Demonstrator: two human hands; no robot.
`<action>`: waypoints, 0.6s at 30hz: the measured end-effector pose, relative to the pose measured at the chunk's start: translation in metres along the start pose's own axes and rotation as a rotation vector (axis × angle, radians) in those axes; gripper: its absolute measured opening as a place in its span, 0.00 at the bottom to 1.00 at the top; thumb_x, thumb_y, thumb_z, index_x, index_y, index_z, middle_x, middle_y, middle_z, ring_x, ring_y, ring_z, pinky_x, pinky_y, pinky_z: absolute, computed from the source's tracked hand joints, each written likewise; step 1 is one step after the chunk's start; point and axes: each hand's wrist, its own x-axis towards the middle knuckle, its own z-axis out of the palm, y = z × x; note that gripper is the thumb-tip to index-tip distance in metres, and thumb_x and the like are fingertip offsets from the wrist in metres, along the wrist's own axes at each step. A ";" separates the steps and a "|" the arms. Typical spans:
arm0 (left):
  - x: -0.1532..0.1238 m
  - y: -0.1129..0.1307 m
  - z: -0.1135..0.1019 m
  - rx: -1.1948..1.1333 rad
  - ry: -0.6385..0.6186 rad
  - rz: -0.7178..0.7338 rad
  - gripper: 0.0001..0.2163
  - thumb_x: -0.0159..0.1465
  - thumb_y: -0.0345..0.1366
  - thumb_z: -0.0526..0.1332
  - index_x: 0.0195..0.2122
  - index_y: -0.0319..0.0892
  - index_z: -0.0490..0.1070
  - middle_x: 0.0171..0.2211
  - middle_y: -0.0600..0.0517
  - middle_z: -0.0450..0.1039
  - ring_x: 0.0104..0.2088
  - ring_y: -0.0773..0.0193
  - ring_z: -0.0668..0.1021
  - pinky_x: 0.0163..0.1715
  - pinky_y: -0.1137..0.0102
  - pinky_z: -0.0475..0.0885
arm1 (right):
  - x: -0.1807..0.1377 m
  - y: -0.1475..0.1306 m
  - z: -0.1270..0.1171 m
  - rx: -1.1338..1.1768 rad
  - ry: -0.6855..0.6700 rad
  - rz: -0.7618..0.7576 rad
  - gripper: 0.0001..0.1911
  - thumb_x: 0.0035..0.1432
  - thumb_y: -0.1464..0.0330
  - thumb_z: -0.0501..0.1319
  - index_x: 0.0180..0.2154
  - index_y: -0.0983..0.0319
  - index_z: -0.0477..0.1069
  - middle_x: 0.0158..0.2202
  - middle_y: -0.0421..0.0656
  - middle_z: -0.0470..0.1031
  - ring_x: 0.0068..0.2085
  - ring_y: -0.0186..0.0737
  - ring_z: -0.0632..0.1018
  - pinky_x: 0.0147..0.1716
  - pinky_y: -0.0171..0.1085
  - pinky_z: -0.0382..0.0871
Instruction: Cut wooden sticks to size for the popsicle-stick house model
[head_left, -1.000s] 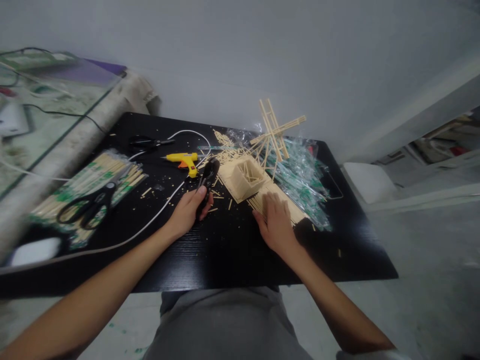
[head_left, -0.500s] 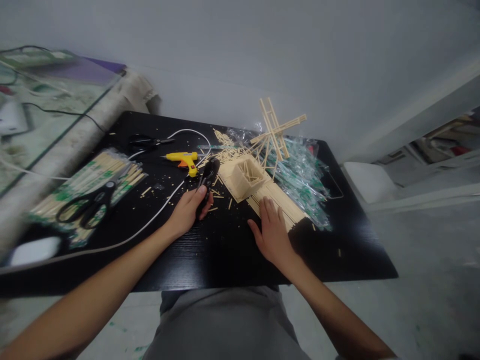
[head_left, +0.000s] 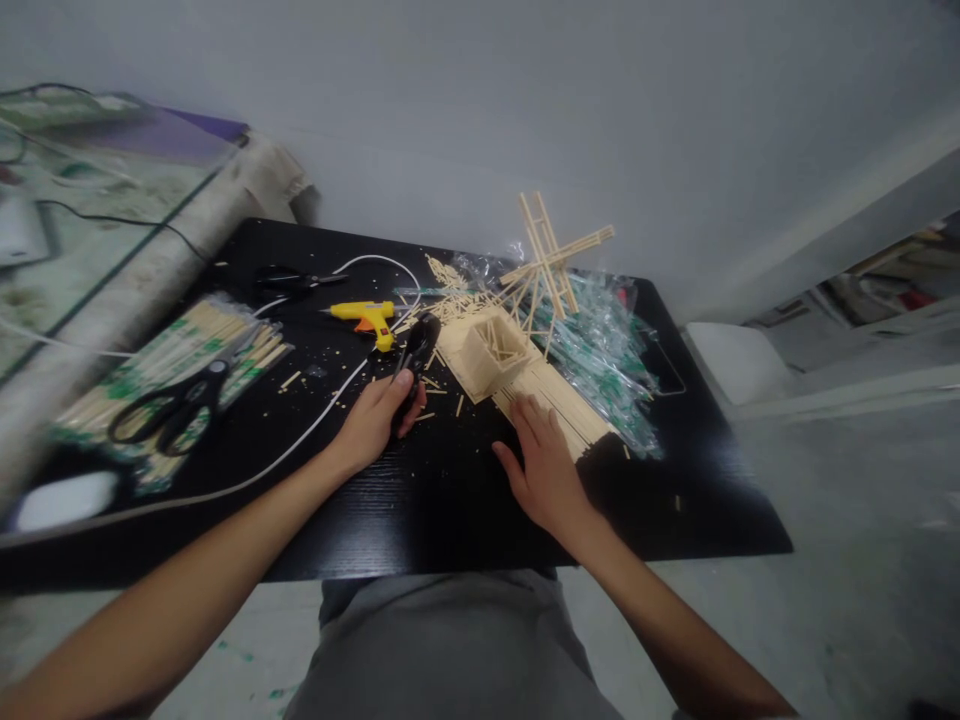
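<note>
On a black table (head_left: 450, 500) my left hand (head_left: 375, 420) is closed around the handles of small black cutters (head_left: 415, 355), whose jaws point away from me. My right hand (head_left: 544, 465) lies flat with fingers spread, its fingertips on the near end of a flat panel of wooden sticks (head_left: 559, 405). Just beyond the panel stands a small open box built of sticks (head_left: 491, 350). Behind it rises a windmill-like frame of sticks (head_left: 551, 255).
A yellow glue gun (head_left: 367, 318) with a white cord (head_left: 300, 445) lies left of the box. Large black scissors (head_left: 176, 405) rest on packs of sticks (head_left: 172, 365). Crumpled clear and green wrappers (head_left: 607, 360) lie on the right. Stick offcuts litter the table. A glass-topped surface (head_left: 90, 230) adjoins the left.
My right hand has slid back toward me along the stick panel, from its middle to its near end, and the fingers have spread. My left hand has stayed put.
</note>
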 end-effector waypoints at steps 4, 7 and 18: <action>0.000 0.000 0.000 0.004 -0.004 0.007 0.31 0.66 0.69 0.58 0.31 0.40 0.72 0.18 0.56 0.65 0.18 0.68 0.67 0.20 0.71 0.63 | -0.006 -0.001 0.003 0.003 -0.026 -0.004 0.35 0.78 0.53 0.47 0.75 0.70 0.58 0.75 0.60 0.62 0.76 0.60 0.62 0.75 0.64 0.52; 0.000 0.001 0.000 0.006 -0.002 0.004 0.31 0.66 0.69 0.58 0.31 0.41 0.71 0.18 0.56 0.65 0.18 0.67 0.67 0.20 0.70 0.63 | -0.005 -0.002 0.007 -0.012 -0.061 0.008 0.37 0.78 0.53 0.49 0.75 0.71 0.55 0.76 0.62 0.59 0.77 0.62 0.59 0.75 0.65 0.52; -0.001 -0.001 -0.001 0.012 -0.004 0.006 0.31 0.67 0.68 0.57 0.32 0.40 0.72 0.18 0.56 0.65 0.18 0.68 0.67 0.21 0.70 0.62 | -0.001 -0.004 0.009 -0.034 -0.043 0.014 0.38 0.78 0.52 0.47 0.75 0.73 0.55 0.76 0.63 0.57 0.77 0.63 0.58 0.75 0.66 0.51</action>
